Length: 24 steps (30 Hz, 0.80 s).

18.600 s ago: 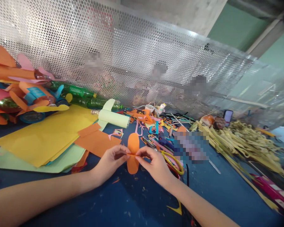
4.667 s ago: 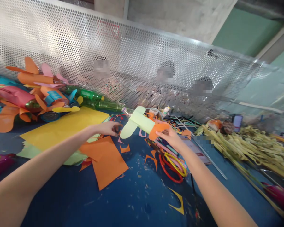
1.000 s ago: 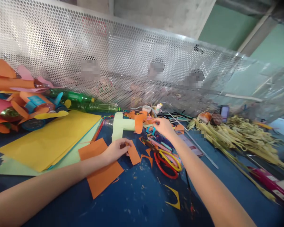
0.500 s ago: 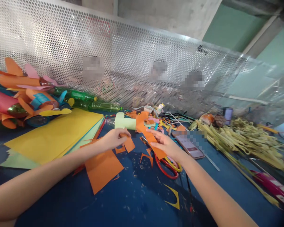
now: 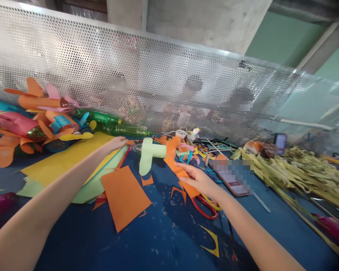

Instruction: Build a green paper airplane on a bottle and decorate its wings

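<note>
A plastic bottle wrapped in light green paper (image 5: pixel 156 150), with a green wing (image 5: pixel 145 164), lies on the blue table (image 5: pixel 164 241). An orange paper cutout (image 5: pixel 173 162) runs from the bottle's end down to my right hand (image 5: pixel 199 180), which grips it between thumb and fingers. My left hand (image 5: pixel 116 143) is stretched out to the left of the bottle's neck, over the yellow paper sheets (image 5: pixel 59 162). Its fingertips touch a small orange scrap (image 5: pixel 130 142). An orange sheet (image 5: pixel 124 196) lies between my arms.
Red and yellow scissors (image 5: pixel 206 209) and a phone (image 5: pixel 232 177) lie right of my right hand. Paper-covered bottle planes (image 5: pixel 45 120) and green bottles (image 5: pixel 121 130) sit at the back left, dried leaf strips (image 5: pixel 299 173) at the right. People sit behind a perforated metal screen (image 5: pixel 158 75).
My left hand let go of its orange piece and moved up and left to the bottle's neck. My right hand stays on the orange cutout. The bottle's wing now points toward me.
</note>
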Available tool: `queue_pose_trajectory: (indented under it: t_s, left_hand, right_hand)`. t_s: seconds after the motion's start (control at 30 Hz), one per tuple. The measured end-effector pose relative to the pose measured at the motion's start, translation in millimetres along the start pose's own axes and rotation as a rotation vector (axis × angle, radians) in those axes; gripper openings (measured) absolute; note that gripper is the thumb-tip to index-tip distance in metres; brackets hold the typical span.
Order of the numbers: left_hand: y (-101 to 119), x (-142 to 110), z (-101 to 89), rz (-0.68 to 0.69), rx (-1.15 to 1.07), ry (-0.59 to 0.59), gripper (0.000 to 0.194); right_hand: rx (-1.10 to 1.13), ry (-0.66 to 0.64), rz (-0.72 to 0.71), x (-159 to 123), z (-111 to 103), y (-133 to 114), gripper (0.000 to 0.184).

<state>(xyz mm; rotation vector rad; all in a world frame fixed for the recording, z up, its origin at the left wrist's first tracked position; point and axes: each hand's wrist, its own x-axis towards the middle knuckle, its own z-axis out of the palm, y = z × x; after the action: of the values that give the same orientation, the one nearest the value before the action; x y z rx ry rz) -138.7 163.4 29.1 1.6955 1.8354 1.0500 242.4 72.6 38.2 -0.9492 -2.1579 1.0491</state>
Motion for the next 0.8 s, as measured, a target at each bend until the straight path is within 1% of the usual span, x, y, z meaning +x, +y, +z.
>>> queue_pose_trajectory:
  t_s: [0.13,0.2,0.23,0.3,0.4,0.5,0.57,0.63,0.7,0.77,0.8]
  left_hand:
    - [1,-8,2.5,0.071,0.129,0.139,0.026]
    - [5,-16,4.2,0.14,0.157,0.179,0.027]
    - [8,-19,5.9,0.178,0.163,0.172,0.026]
    - [13,-24,10.7,0.221,0.163,0.106,0.027]
    - [18,-26,17.2,0.242,0.136,-0.037,0.026]
    - [21,-25,16.5,0.247,0.073,-0.13,0.032]
    - [25,-25,11.8,0.246,0.004,-0.159,0.036]
    - [34,-25,4.8,0.245,-0.088,-0.169,0.04]
    - [46,-26,-3.7,0.246,-0.194,-0.173,0.043]
    - [61,-29,-13.0,0.24,-0.313,-0.187,0.042]
    - [68,-30,-17.6,0.21,-0.449,-0.191,0.041]
  right_hand:
    - [-0.007,0.014,0.003,-1,2,-4,0.04]
    - [-0.01,0.046,0.018,-1,3,-6,0.035]
    - [-0.01,0.068,0.025,-1,3,-7,0.033]
    - [-0.008,0.105,0.028,1,4,-9,0.03]
    - [-0.007,0.14,0.014,1,4,-13,0.028]
    - [0.005,0.168,0.032,0,4,-17,0.034]
    - [0.043,0.194,0.047,0,2,-16,0.045]
    - [0.092,0.249,0.045,0,-2,-14,0.05]
    - [0.127,0.326,0.053,2,-9,-10,0.046]
    - [0.168,0.396,0.08,3,-16,-5,0.038]
    - [0.193,0.445,0.091,4,-20,-3,0.036]
